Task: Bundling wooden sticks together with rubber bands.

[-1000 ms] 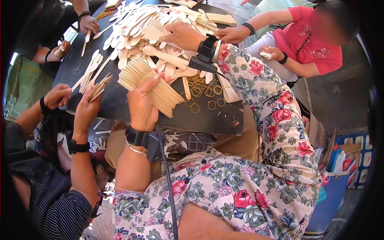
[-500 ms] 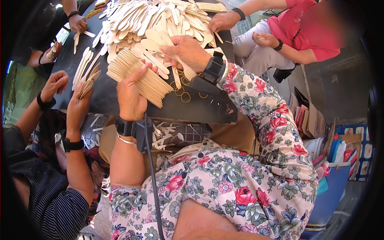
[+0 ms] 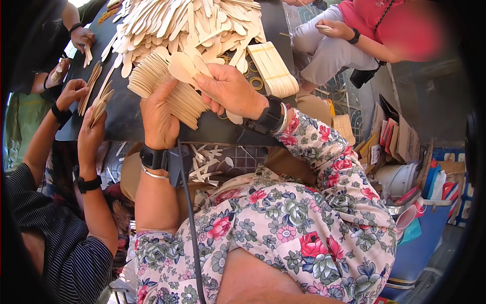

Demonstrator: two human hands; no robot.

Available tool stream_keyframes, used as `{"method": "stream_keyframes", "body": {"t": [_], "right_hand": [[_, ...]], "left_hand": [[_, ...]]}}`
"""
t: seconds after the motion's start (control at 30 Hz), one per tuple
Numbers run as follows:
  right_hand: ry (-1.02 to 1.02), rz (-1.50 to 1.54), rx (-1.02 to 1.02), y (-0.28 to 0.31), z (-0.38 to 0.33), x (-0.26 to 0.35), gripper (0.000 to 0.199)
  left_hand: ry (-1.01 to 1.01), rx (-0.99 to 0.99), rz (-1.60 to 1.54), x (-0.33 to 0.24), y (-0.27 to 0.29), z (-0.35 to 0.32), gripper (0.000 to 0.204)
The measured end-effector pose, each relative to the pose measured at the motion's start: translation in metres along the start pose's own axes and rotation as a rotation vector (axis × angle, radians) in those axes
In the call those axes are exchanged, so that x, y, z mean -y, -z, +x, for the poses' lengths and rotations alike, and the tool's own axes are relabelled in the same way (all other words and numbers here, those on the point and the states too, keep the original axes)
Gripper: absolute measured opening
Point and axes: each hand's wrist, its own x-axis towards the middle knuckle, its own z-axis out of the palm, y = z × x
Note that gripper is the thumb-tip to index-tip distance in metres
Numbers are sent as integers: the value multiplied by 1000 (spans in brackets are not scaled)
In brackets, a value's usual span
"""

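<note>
My left hand [image 3: 161,114] is closed round a thick row of wooden spoons [image 3: 144,78], stacked side by side with their handles slanting toward the table's near edge. My right hand [image 3: 230,88] pinches a few loose wooden spoons [image 3: 183,67], their round ends fanned out over the row. Beyond both hands rises a large heap of wooden spoons [image 3: 167,23] on the dark table [image 3: 217,134]. To the right of my right hand lies a banded bundle of spoons [image 3: 273,68]. Several rubber bands [image 3: 256,82] lie between that bundle and my right hand.
At the left a co-worker's hands [image 3: 93,124] hold a few spoons. Another person's hand [image 3: 82,38] is at the far left corner. A seated person in pink [image 3: 364,30] is at the far right. Fallen spoons [image 3: 207,162] lie below the table edge; a blue bin [image 3: 420,248] stands at right.
My right hand has brought its loose spoons nearer, down to the row in my left hand. The banded bundle has come into fuller view. The pink-clad person's hand has left the heap.
</note>
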Motion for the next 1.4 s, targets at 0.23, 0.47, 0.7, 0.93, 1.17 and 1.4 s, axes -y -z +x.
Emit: {"method": "stream_keyframes", "body": {"t": [0.23, 0.47, 0.7, 0.93, 1.17, 1.4], "right_hand": [[-63, 157, -8, 0, -5, 4, 30], [-85, 160, 97, -8, -13, 9, 33], [-72, 78, 191, -12, -15, 13, 27], [-7, -110, 166, -9, -16, 9, 18], [346, -433, -63, -19, -13, -17, 20], [374, -561, -64, -20, -16, -16, 26]], "left_hand": [[-66, 106, 95, -6, -11, -9, 32], [-177, 28, 245, -8, -12, -14, 36], [-182, 16, 276, -11, -15, -14, 35], [-111, 110, 258, -20, -27, -18, 33], [-47, 118, 259, -20, -17, -9, 28], [-160, 80, 327, -12, -9, -1, 27]]}}
